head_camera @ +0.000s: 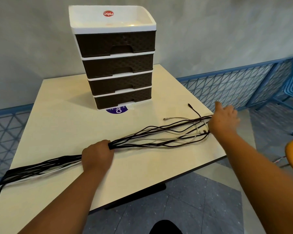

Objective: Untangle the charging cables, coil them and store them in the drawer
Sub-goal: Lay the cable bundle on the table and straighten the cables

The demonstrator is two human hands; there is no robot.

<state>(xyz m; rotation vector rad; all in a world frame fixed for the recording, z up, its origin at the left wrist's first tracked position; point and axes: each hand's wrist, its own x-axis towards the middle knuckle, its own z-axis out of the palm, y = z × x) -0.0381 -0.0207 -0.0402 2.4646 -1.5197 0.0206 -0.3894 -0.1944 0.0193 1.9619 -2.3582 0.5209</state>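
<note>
A bundle of charging cables [150,137], mostly black with a few white strands, lies stretched across the cream table [61,105]. Its long axis runs from the near left edge of the table, where a looped end [5,179] sits at the rim, up to the far right, so the bundle slants away to the right. Left of the grip the strands lie tight together; right of it they spread into loose, wavy lines. One black plug end [189,105] and one white plug end [165,118] point back toward the far left, apart from the rest.

The left hand [97,157] is closed in a fist around the bundle at about its middle, knuckles up, resting on the table. The right hand [224,119] is at the far right end of the strands near the table's right edge, fingers spread fairly wide; it touches the cables there, but whether it grips any cannot be told.

Behind the cables, at the far side of the table, stands a four-drawer plastic drawer unit [117,65], with all its dark drawers shut.
</note>
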